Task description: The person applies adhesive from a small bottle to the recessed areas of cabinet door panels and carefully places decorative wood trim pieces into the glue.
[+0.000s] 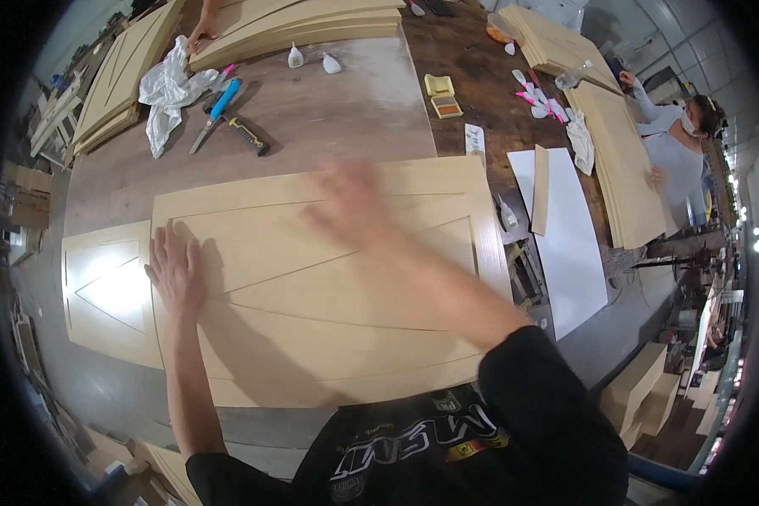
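Note:
A large pale wooden panel (379, 295) with thin inlaid lines lies flat across the table in front of me. Its left end meets or overlaps another pale panel (105, 287), which has a bright glare on it. My left hand (177, 270) rests palm down near the large panel's left edge, fingers stretched out and holding nothing. Over the panel's upper middle, my right hand (350, 202) is smeared by motion. Whether it touches the surface or holds anything does not show.
Beyond the panel lie a blue-handled knife (219, 105), a black-and-yellow tool (249, 135), a crumpled white cloth (169, 88) and small white bottles (295, 56). Stacked panels (304, 29) stand at the back, with another person's hand (202, 34). A masked person (675, 139) works at right.

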Motion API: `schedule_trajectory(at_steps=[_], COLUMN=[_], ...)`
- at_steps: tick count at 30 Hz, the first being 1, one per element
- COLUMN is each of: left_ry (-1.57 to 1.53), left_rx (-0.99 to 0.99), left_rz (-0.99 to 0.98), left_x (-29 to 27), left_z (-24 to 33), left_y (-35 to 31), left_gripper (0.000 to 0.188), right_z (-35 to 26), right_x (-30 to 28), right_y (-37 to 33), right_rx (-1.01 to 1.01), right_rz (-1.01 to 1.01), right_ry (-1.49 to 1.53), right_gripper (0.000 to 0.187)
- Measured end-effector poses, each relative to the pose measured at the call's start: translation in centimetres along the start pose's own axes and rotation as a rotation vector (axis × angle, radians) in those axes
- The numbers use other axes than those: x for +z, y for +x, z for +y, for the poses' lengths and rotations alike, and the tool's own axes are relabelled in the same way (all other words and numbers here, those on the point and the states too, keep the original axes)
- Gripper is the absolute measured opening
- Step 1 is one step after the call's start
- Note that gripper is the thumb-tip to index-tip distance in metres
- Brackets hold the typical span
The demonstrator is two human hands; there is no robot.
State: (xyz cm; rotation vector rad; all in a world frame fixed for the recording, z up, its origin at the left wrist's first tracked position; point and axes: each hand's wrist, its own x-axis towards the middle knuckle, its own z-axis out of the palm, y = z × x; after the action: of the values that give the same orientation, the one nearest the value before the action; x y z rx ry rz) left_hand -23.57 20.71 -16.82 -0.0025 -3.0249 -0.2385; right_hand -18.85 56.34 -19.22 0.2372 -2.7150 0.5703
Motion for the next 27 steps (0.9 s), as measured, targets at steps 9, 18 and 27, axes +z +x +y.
schedule_trajectory(at_steps=[9, 18, 27], left_ry=[0.047, -0.303, -0.089], left_rx=[-0.025, 0.540, 0.084], left_rz=[0.027, -0.040, 0.154], left_x=[0.5, 4.3, 1.4], left_z=[0.0, 27.7, 3.6], left_y=[-0.8, -4.6, 0.1], left_gripper=[0.069, 0.076, 0.071], right_z=[12.1, 15.7, 15.6], right_x=[-10.1, -10.3, -10.1], right_y=[-4.4, -5.7, -5.1], right_rx=[0.340, 0.179, 0.218], right_rz=[0.032, 0.050, 0.030], right_ry=[-0.274, -0.307, -0.234], right_gripper=[0.059, 0.049, 0.043])
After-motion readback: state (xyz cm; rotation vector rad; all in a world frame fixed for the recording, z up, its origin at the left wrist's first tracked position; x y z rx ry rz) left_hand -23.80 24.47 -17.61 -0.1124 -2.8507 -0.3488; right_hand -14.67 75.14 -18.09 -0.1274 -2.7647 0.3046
